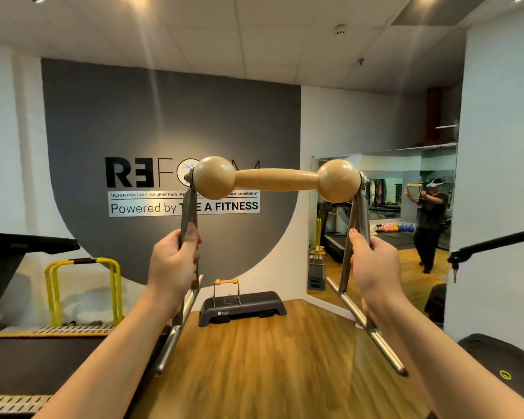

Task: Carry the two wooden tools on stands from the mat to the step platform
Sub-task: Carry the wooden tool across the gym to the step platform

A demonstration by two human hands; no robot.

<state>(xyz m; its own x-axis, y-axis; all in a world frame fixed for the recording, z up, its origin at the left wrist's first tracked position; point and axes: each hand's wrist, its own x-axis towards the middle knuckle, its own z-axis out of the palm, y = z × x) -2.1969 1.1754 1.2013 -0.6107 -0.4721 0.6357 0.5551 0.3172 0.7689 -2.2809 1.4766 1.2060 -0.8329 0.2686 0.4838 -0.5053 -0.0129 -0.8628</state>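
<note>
A wooden dumbbell-shaped tool [276, 179] on a metal stand hangs in the air in front of me. My left hand [173, 267] grips the stand's left upright, and my right hand [372, 267] grips the right upright. Ahead on the wooden floor sits the dark step platform [254, 306]. A second, smaller-looking wooden tool on its stand [226, 290] stands on the platform's left part. The mat is not clearly in view.
A treadmill [18, 261] and yellow hurdles [84, 285] stand at the left. A wall mirror [384, 225] at the right reflects a person. A black bar [493, 243] juts in at the right, with a dark round object [502, 361] below it.
</note>
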